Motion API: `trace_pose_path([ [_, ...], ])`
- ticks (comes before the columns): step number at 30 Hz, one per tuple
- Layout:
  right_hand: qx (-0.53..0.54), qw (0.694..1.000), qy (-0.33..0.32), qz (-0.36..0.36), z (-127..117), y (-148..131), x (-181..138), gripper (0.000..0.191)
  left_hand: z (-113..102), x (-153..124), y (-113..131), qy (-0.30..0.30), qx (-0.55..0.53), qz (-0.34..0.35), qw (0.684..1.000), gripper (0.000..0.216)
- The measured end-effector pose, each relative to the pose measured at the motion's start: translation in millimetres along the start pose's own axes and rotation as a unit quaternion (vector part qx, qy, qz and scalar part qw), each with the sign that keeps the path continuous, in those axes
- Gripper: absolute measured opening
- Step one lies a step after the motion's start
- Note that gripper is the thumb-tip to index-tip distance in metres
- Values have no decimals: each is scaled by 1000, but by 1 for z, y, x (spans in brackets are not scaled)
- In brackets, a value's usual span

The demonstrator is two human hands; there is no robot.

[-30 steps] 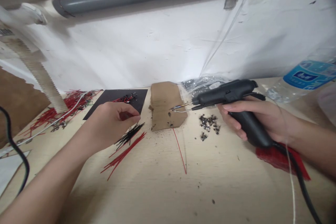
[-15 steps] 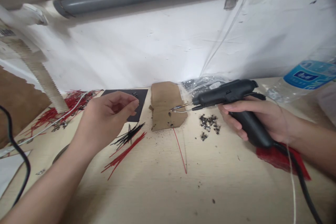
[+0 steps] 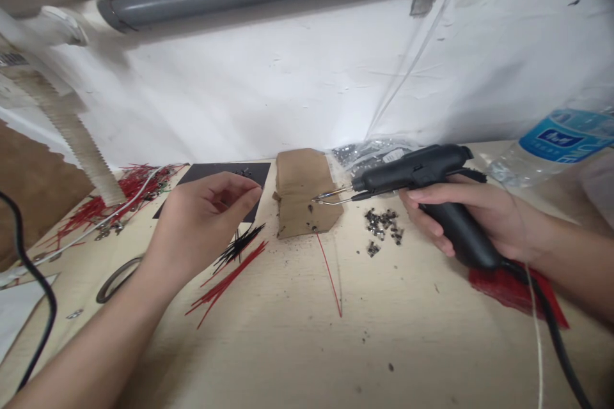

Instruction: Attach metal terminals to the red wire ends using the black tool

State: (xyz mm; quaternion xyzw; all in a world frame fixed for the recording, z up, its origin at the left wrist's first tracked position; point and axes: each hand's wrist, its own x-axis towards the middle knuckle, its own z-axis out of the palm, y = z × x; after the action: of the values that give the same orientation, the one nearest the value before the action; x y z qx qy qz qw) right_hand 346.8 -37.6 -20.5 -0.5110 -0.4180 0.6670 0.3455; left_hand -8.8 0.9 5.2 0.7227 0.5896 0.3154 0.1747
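Observation:
My right hand (image 3: 460, 211) is wrapped round the grip of a black soldering gun (image 3: 417, 169). Its metal tip and the thin feed tube beside it point left, over a piece of brown cardboard (image 3: 304, 169). A single red wire (image 3: 329, 275) runs from the cardboard's front edge onto the table. My left hand (image 3: 206, 217) hovers above a black sheet (image 3: 192, 172), thumb and forefinger pinched together; whatever lies between them is too small or hidden to make out. Below that hand lie a bunch of black wires (image 3: 238, 246) and a bunch of red wires (image 3: 230, 278).
Small metal parts (image 3: 381, 227) lie in a pile right of the cardboard, before a clear plastic bag (image 3: 369, 153). A plastic bottle (image 3: 551, 137) lies at the right. At the left are a heap of red wires (image 3: 110, 198) and a ribbed hose (image 3: 71, 134).
My left hand has shifted slightly right, toward the cardboard, still pinched. My right hand and the soldering gun have stayed almost in place.

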Motion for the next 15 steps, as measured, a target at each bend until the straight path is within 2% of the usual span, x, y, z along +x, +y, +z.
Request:
trace_pose_path([
  [11, 6, 1000, 2, 8, 1, 0, 0, 38, 1, -4, 5, 4, -11, 13, 1000, 17],
  [15, 15, 1000, 8, 10, 2, -1, 0, 37, 3, -10, 10, 0, -27, 38, 999, 11],
])
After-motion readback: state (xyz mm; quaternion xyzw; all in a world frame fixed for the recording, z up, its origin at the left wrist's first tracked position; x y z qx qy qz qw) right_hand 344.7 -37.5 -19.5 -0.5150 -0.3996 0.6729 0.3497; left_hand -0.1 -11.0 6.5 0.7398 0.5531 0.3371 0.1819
